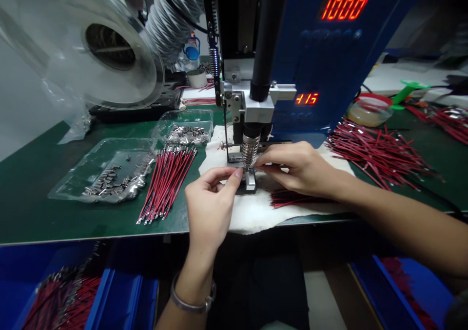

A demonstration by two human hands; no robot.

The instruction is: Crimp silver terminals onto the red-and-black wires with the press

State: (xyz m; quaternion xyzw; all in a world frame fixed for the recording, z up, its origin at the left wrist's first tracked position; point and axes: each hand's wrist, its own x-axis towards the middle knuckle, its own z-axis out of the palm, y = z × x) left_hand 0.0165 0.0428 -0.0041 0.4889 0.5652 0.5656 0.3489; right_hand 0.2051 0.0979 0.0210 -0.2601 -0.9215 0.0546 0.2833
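Note:
My left hand is closed in a pinch at the left side of a small metal fixture, under the sprung tip of a bench machine. What its fingertips hold is too small to make out. From the right, my right hand pinches close to the same tip; whatever it grips is hidden behind the fingers. Below that hand, a small bunch of red and black wires lies on a white cloth. The machine's blue housing shows lit red digits.
Left on the green table are two transparent trays of small metal parts and a bundle of red wires with metal ends. A large reel stands behind. More red wires lie right; blue bins sit below.

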